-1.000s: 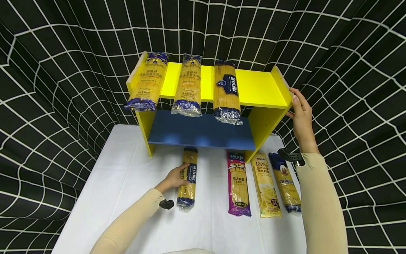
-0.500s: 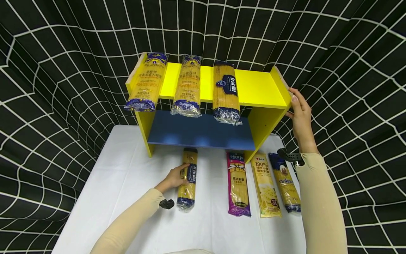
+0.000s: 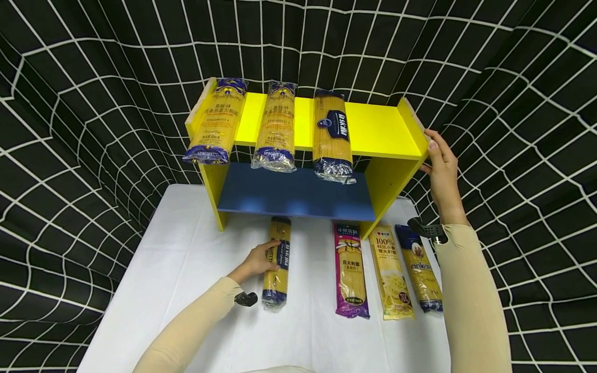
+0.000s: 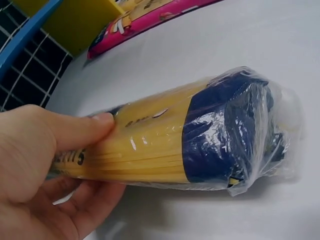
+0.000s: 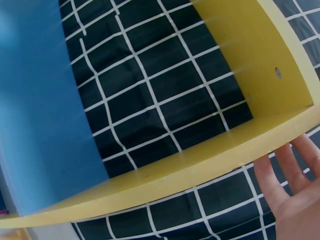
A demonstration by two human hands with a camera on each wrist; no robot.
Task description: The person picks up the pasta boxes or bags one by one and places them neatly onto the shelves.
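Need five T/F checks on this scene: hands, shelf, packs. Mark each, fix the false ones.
1. The left hand grips a pasta pack at the table. True.
2. The right hand holds a pack too. False: it touches the shelf's right side panel.
3. Three packs lie on the yellow board. True.
4. The blue board sits above the yellow board. False: it is below.
5. The purple-edged pack lies between the gripped pack and the other two table packs. True.
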